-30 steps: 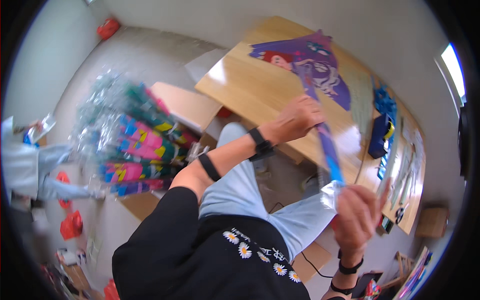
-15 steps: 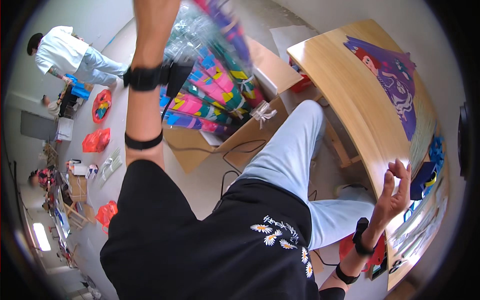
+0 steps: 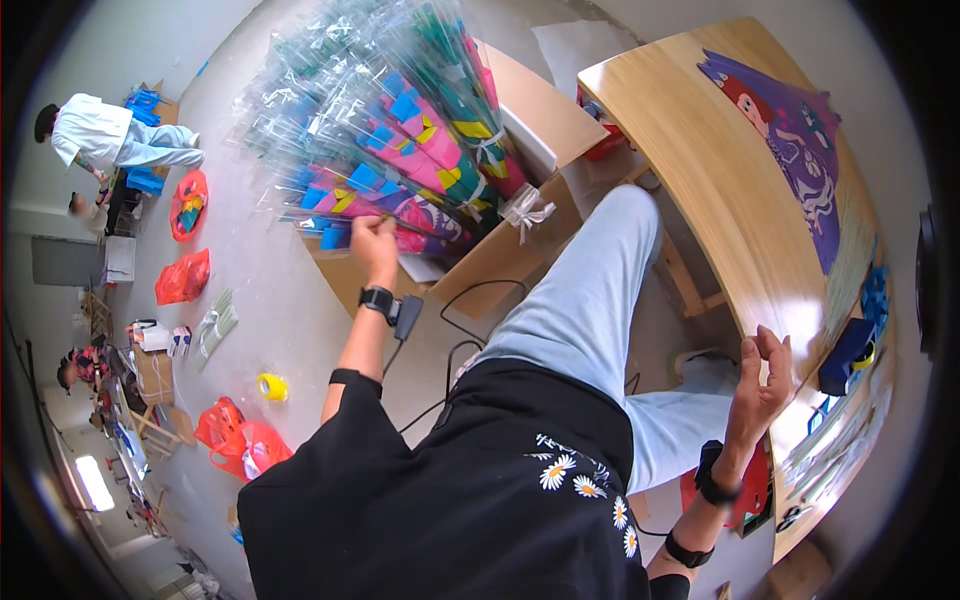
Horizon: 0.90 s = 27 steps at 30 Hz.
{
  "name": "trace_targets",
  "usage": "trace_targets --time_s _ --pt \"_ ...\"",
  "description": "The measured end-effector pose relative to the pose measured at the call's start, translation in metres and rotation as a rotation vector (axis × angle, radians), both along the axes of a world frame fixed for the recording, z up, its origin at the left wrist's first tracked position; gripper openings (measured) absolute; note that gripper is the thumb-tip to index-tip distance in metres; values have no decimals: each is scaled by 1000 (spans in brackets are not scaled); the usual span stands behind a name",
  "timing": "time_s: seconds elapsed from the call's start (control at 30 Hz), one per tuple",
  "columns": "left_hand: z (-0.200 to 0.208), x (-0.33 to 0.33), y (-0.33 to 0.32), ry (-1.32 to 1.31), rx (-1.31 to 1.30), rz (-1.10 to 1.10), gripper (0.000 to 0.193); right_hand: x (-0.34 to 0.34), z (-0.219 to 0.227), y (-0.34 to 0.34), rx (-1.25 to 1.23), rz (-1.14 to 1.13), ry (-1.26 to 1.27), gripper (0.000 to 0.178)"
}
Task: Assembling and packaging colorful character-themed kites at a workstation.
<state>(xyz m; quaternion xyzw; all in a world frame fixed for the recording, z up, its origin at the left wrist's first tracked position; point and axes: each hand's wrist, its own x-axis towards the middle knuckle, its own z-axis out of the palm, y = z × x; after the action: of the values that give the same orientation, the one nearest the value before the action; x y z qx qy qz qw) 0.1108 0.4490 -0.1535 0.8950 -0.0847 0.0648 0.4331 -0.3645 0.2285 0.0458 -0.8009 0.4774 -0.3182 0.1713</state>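
Note:
My left hand (image 3: 375, 245) reaches out to a big bundle of colourful kites in clear plastic sleeves (image 3: 400, 130), and its fingers are closed on the end of one wrapped kite (image 3: 330, 225). The bundle lies on a cardboard box (image 3: 500, 255) to my left. My right hand (image 3: 762, 375) hovers by the edge of the wooden table (image 3: 720, 200), fingers loosely curled with nothing in them. A purple kite with a cartoon figure (image 3: 795, 150) lies flat on that table.
A blue and black tool (image 3: 848, 352) sits at the table's near end. Red plastic bags (image 3: 232, 430), a yellow tape roll (image 3: 270, 386) and boxes lie on the floor at left. A person in white (image 3: 110, 135) crouches far left. A cable (image 3: 470, 330) trails across the floor.
My left arm has come down from overhead and now grips a wrapped kite in the bundle. My right hand lifted off the table edge. The view swung toward the bundle.

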Motion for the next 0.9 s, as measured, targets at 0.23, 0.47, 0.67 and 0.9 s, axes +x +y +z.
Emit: trace_targets --time_s 0.23,0.47,0.67,0.9 --pt "-56 -41 -105 506 479 -596 63 37 -16 -2 141 68 7 16" --pt "-144 -27 -152 882 157 -362 41 50 -29 -13 223 81 15 13" --pt "-110 -27 -151 1225 -792 -206 8 69 -50 -29 324 138 -19 11" --pt "-84 -35 -125 1366 -849 -172 8 132 -82 -47 507 301 -110 14"
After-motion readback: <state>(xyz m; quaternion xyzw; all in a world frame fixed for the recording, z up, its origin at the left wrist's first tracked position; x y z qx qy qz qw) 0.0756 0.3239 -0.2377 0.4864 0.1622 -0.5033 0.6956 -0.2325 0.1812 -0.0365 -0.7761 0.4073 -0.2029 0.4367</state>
